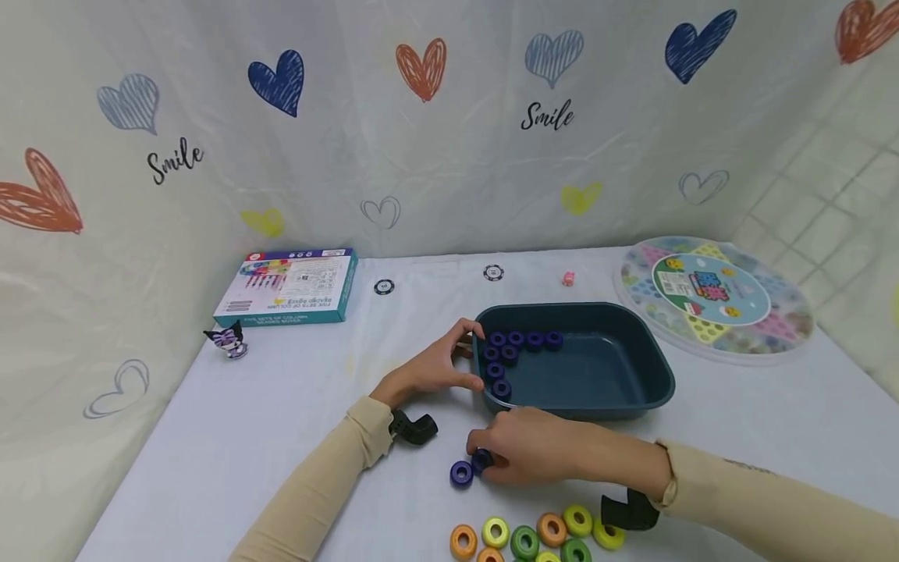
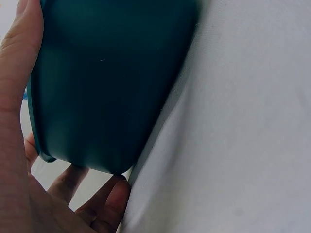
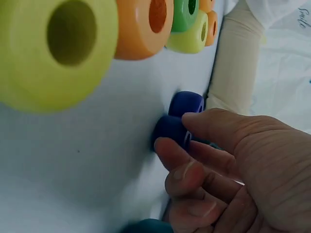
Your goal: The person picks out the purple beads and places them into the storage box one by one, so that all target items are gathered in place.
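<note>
A dark teal plastic tray stands on the white table, with several dark blue ring beads gathered along its left side and back left corner. My left hand holds the tray's left end, thumb and fingers spread around it; the left wrist view shows the thumb on one side of the tray wall and the fingertips on the other. In front of the tray, my right hand pinches a dark blue ring bead between thumb and index finger. Right beside it lies another dark blue bead.
Orange, yellow and green ring beads lie at the table's front edge. At the back stand a boxed set, two poker chips and a small pink figure. A round game board lies right, a small figurine left.
</note>
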Tool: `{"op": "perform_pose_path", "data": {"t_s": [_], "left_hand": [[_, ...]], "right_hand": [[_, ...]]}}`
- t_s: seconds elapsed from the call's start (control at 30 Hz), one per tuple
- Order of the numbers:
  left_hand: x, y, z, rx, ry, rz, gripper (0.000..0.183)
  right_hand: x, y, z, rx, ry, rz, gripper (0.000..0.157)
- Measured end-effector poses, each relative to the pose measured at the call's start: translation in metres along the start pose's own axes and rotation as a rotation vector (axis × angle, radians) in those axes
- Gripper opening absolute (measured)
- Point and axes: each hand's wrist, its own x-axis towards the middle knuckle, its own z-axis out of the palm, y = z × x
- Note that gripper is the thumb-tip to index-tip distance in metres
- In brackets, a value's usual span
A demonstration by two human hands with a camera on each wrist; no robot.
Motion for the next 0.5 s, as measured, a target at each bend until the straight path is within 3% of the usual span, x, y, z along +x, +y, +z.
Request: {"op": "perform_pose_path", "data": {"t_s": [0.07,0.23,0.3,0.5], "left_hand": [[-0.001,0.009,-0.001,-0.006,-0.008,-0.007,0.081],[-0.001,0.011,-0.002,-0.005,-0.016,-0.026,0.083],[0.001,0.003,-0.001,0.003,-0.005,-0.027,0.083],[0.000,0.001,0.000,0.002,0.009,-0.014,0.082]], "right_hand": [[-0.001,0.003,0.002,0.036,0.004,-0.009,0.024],[-0.007,0.012,0.009,0.181,0.000,-0.031,0.026],[-0.010,0.016,0.012,0.239,-0.004,-0.044,0.026],[-0.018,0.024,0.016,0.399,-0.032,-0.067,0.027]]}}
